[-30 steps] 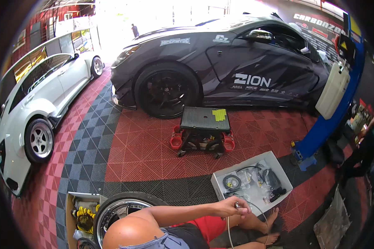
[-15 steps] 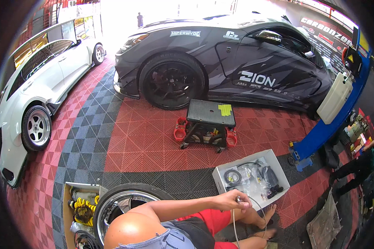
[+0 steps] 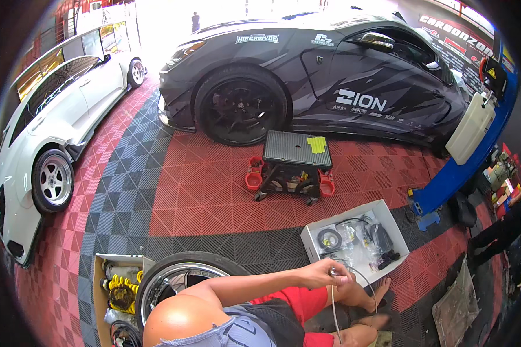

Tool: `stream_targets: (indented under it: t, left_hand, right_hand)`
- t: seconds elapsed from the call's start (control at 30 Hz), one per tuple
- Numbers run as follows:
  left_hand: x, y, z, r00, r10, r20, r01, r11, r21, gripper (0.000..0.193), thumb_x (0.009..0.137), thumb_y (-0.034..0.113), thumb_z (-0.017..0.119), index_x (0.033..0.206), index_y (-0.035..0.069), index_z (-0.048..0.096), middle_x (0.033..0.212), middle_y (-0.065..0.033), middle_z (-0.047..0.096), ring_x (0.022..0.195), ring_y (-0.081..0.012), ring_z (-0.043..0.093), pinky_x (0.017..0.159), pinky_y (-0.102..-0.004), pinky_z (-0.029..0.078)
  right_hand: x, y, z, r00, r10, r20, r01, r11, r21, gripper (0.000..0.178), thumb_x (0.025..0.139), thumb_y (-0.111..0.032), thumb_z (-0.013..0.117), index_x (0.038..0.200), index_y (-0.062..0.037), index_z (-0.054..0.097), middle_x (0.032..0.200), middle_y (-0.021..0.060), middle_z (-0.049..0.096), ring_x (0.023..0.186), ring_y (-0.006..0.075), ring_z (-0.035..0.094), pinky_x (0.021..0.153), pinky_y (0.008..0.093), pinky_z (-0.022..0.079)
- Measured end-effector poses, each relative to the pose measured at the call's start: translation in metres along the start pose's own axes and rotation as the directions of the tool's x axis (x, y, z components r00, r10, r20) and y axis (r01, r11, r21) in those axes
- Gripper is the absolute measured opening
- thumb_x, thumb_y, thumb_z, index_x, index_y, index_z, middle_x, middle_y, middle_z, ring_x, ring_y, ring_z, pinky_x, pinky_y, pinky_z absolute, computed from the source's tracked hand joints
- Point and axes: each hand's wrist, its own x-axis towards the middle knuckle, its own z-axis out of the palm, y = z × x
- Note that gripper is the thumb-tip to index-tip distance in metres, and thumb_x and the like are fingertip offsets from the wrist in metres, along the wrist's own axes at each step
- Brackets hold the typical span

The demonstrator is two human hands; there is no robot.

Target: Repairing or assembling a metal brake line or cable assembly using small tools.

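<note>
Cable point(image 3: 333, 305) before parts box point(image 3: 310, 246); rolling stool point(image 3: 286, 151) behind, car point(image 3: 315, 87) beyond. Loose wheel point(image 3: 171, 281) left of box, carton point(image 3: 101, 315) left of wheel.

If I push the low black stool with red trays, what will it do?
The stool would probably roll, since it stands on small wheels. It looks low and broad, so tipping seems unlikely.

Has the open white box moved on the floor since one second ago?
No. The white box keeps its left corner where the red floor tiles meet the black floor tiles; the view itself shifts.
</note>
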Motion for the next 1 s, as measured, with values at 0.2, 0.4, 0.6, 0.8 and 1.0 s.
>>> stream_targets:
  t: [0.2, 0.4, 0.6, 0.8, 1.0]
  left_hand:
    - [0.002, 0.004, 0.005, 1.0, 0.021, 0.003, -0.021, 0.998, -0.053, 0.029, 0.092, 0.028, 0.059, 0.102, 0.0, 0.063, 0.079, -0.0021, 0.061, 0.077, -0.0084, 0.055, 0.072, -0.0256, 0.045]
    - [-0.026, 0.001, -0.014, 0.999, 0.046, -0.022, -0.047, 0.997, -0.068, 0.027, 0.092, 0.027, 0.059, 0.102, 0.001, 0.064, 0.079, -0.0017, 0.061, 0.077, -0.0077, 0.054, 0.071, -0.0262, 0.045]
    - [-0.012, -0.005, -0.026, 1.0, -0.011, 0.007, 0.012, 0.999, -0.049, 0.027, 0.089, 0.022, 0.063, 0.108, 0.003, 0.065, 0.09, -0.0044, 0.067, 0.084, -0.0102, 0.059, 0.079, -0.027, 0.046]
    - [-0.018, 0.013, -0.003, 0.923, -0.24, -0.3, 0.229, 0.971, -0.072, 0.016, 0.085, 0.016, 0.066, 0.091, 0.001, 0.067, 0.075, -0.0002, 0.059, 0.063, -0.0068, 0.05, 0.054, -0.0222, 0.04]
    - [-0.012, -0.027, 0.012, 0.994, -0.105, -0.024, 0.104, 0.994, -0.032, 0.026, 0.093, 0.026, 0.058, 0.104, 0.003, 0.062, 0.069, 0.0028, 0.051, 0.053, -0.0034, 0.038, 0.048, -0.0181, 0.028]
  right_hand:
    - [0.027, 0.007, -0.07, 0.988, 0.118, -0.097, -0.117, 0.993, 0.016, 0.033, 0.078, -0.032, 0.074, 0.075, -0.0006, 0.066, 0.07, 0.0111, 0.064, 0.062, 0.0239, 0.06, 0.058, 0.0361, 0.048]
    - [0.044, 0.017, -0.177, 0.764, 0.485, -0.426, -0.515, 0.856, 0.049, 0.039, 0.081, -0.04, 0.071, 0.072, -0.0011, 0.072, 0.063, 0.0131, 0.065, 0.054, 0.027, 0.06, 0.053, 0.0379, 0.047]
    - [-0.007, 0.068, -0.262, 0.55, 0.611, -0.57, -0.632, 0.75, 0.194, 0.027, 0.079, -0.026, 0.075, 0.083, 0.0013, 0.072, 0.07, 0.0121, 0.068, 0.056, 0.0202, 0.061, 0.052, 0.0334, 0.047]
    - [-0.021, 0.066, -0.299, 0.205, 0.872, -0.445, -0.691, 0.451, 0.565, 0.034, 0.081, -0.032, 0.069, 0.064, -0.0036, 0.059, 0.056, -0.007, 0.039, 0.054, 0.0065, 0.034, 0.049, 0.0274, 0.027]
    - [-0.11, 0.095, -0.331, 0.095, 0.734, -0.673, -0.673, 0.545, 0.5, 0.035, 0.08, -0.03, 0.072, 0.064, 0.0001, 0.063, 0.051, -0.0027, 0.047, 0.051, 0.0056, 0.04, 0.047, 0.0274, 0.031]
